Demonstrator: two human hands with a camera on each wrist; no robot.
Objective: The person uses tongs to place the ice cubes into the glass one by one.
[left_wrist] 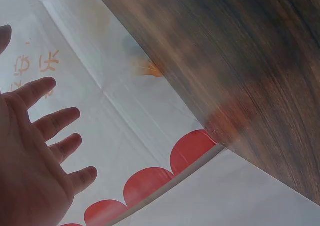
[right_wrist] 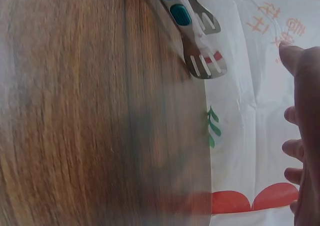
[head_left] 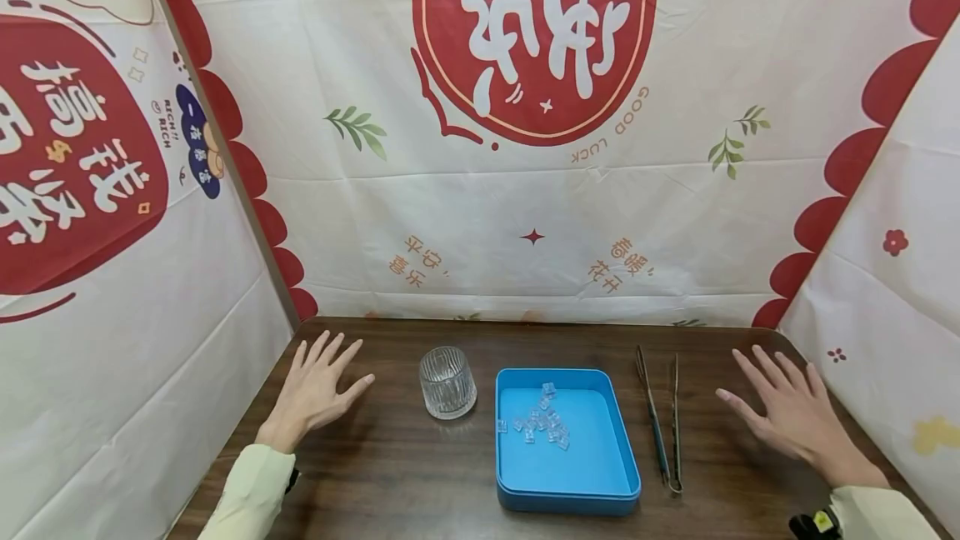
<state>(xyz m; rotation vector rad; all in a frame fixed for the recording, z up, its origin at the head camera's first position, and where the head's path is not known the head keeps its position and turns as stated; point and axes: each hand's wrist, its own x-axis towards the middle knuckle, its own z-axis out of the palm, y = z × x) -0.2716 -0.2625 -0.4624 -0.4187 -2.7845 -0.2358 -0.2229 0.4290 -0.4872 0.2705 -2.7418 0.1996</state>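
My left hand (head_left: pixel 315 390) is at the left side of the table, fingers spread and holding nothing. Nearest to it stands a ribbed clear glass (head_left: pixel 447 383), upright. Over at the right side, my right hand (head_left: pixel 791 415) also has its fingers spread, with nothing in it. Just left of that hand lies a pair of metal tongs (head_left: pixel 677 440) with teal grip pads; the right wrist view shows their slotted ends (right_wrist: pixel 205 65). Between glass and tongs sits a shallow blue tray (head_left: pixel 570 498) with several small clear cubes (head_left: pixel 551 419) clustered toward its back left.
The dark wooden table (head_left: pixel 375 473) carries all of these. A white printed cloth (head_left: pixel 525 215) hangs along its back edge, and similar cloth walls (head_left: pixel 172 373) close in the left and right sides.
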